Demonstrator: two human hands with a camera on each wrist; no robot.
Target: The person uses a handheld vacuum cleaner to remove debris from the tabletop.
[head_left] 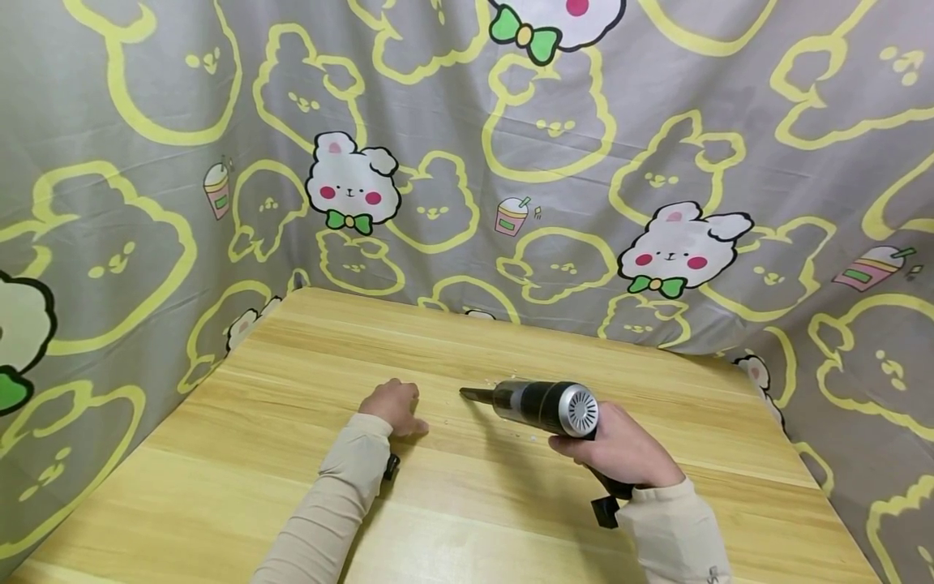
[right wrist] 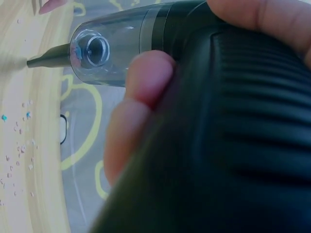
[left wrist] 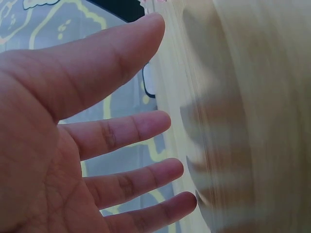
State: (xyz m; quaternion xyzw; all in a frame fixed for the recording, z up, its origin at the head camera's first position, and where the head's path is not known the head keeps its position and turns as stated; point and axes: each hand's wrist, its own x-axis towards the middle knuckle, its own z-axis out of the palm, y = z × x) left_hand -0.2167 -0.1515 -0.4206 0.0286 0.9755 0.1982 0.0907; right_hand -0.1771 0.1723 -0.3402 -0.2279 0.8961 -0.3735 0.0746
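My right hand (head_left: pixel 620 446) grips the black handle (right wrist: pixel 252 126) of a handheld vacuum cleaner (head_left: pixel 540 405). Its clear dust cup (right wrist: pixel 114 46) ends in a narrow black nozzle (head_left: pixel 476 395) that points left, the tip close over the wooden table. Something small and blue shows inside the cup. Small scraps (right wrist: pixel 22 148), pale with a few blue ones, lie scattered on the table around the vacuum. Left of the nozzle, my left hand (head_left: pixel 394 405) is low over the tabletop and holds nothing. In the left wrist view its fingers (left wrist: pixel 141 126) are spread and nearly straight, casting shadows on the wood.
The wooden table (head_left: pixel 292 341) reaches back to a grey curtain (head_left: pixel 438 122) with yellow outlines and white cartoon animals, which encloses the back and both sides. A black wrist mount (head_left: pixel 391 466) sits at the left sleeve, another mount (head_left: pixel 604 511) at the right.
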